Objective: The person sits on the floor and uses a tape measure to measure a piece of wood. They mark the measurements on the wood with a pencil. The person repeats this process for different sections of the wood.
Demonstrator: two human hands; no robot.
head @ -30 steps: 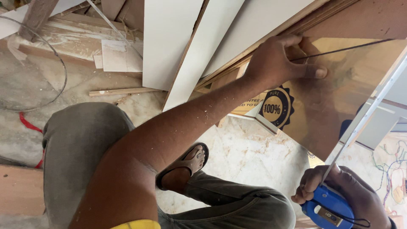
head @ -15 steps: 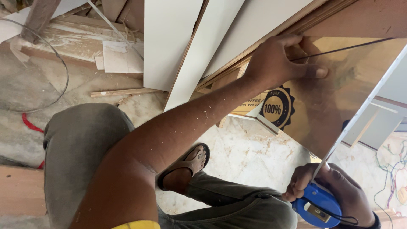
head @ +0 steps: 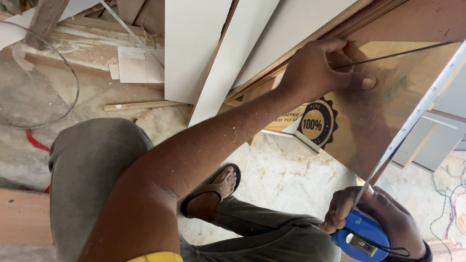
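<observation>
Two hands busy, left hand (head: 320, 68) flat, fingers spread on brown board (head: 388, 97), right hand (head: 383, 218) gripping blue tape measure (head: 361, 237).

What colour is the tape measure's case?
Blue, with a small brass-coloured plate; the tape measure sits in the right hand, clearest in the head view.

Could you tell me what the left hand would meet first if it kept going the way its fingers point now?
Probably nothing new: the left hand already lies flat on the brown board, fingers pointing along its face toward the extended tape blade.
</observation>
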